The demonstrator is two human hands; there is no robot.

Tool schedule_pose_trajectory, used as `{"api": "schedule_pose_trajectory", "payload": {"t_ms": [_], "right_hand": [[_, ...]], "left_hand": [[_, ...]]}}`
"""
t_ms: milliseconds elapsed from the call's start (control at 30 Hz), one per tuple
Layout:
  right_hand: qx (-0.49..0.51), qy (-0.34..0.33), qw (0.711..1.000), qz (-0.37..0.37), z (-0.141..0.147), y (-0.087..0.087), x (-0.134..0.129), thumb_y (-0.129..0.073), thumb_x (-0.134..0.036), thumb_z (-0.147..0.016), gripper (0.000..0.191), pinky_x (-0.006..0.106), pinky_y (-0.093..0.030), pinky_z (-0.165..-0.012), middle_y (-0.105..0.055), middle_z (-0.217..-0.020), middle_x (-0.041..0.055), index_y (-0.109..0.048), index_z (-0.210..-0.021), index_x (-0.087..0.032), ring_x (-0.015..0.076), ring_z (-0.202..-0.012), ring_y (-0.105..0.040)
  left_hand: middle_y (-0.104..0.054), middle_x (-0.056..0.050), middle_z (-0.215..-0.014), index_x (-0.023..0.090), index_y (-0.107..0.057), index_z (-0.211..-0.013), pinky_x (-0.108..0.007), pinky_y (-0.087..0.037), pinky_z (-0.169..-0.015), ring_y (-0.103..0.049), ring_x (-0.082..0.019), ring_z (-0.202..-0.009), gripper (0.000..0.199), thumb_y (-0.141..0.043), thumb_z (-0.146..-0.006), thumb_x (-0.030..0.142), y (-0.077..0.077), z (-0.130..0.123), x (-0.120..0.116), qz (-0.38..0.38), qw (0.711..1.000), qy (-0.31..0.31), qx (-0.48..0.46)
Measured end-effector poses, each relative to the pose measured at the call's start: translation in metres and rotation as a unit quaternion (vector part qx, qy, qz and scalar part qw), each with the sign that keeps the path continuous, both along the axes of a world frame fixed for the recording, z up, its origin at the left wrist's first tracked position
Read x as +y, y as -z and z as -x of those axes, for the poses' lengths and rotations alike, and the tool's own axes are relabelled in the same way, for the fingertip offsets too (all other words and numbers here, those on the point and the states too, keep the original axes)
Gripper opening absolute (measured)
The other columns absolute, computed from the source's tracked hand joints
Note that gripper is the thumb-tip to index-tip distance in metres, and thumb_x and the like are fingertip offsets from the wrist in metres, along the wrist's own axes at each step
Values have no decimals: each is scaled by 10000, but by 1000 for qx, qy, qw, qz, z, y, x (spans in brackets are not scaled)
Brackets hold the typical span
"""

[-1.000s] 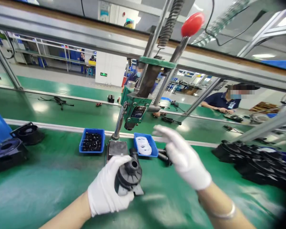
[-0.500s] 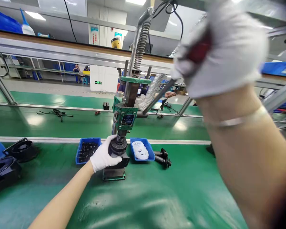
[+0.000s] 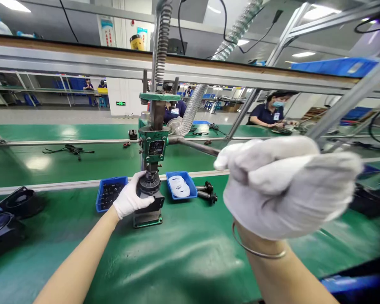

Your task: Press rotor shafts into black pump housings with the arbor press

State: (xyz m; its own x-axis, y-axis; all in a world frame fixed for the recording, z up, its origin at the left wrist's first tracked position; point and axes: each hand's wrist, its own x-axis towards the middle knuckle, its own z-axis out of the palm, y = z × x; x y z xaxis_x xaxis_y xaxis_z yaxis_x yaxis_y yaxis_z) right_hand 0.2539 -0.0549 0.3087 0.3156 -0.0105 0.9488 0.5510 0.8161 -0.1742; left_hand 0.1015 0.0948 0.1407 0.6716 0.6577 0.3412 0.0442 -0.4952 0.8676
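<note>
A green hand press stands upright on the green bench, with a tall spring above its head. Under its ram sits a round black plastic part. My left hand, in a white glove, grips this part from the left, thumb along its front. The press lever reaches out to the right, roughly level. Around the lever's end my gloved right hand is closed, hiding the handle. Beside the press are a blue bin of small black parts and a blue bin of white rings.
Two black motor-like parts with shafts lie right of the white-ring bin. Black plastic housings stand at the far left. A metal rail runs behind the bins. Across the line a masked co-worker sits at the bench.
My right hand has pulled the lever down from high up to about level. My left hand still holds the black part under the ram. The camera view has shifted slightly to the right.
</note>
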Motion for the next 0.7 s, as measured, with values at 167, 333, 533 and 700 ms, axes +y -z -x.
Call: {"api": "schedule_pose_trajectory", "payload": {"t_ms": [167,333,533,700], "right_hand": [[-28,-12,999,11,1,4,-5,-535,-347,-978,421,301,-498,-423,-504,-541,-18,-591,-581,-217,131,-460,-531],[-10,48,998,27,-2,18,-12,-442,-389,-1009,434,330,-586,-556,-537,-637,-8,-550,-616,-243,140,-569,-582],[-28,34,999,7,-3,22,-5,-483,-425,-991,403,293,-564,-501,-517,-627,-28,-565,-641,-243,117,-523,-557],[-22,3,1000,-15,-5,23,-10,-480,-391,-1001,404,320,-599,-599,-552,-717,-6,-590,-646,-234,133,-655,-626]], "left_hand": [[-614,-153,-1282,145,-364,-1337,-504,-415,-1093,-596,-324,-1195,796,-759,-675,343,2,2,3,-18,999,-10,26],[-574,-157,-1330,151,-331,-1373,-504,-375,-1126,-556,-328,-1249,852,-775,-683,381,5,3,6,-19,999,-18,36],[-532,-185,-1377,150,-290,-1395,-532,-337,-1142,-517,-345,-1291,906,-785,-689,427,5,4,7,8,999,4,47],[-494,-202,-1411,141,-242,-1419,-514,-331,-1152,-483,-331,-1326,937,-781,-714,441,8,5,16,27,998,37,38]]}}
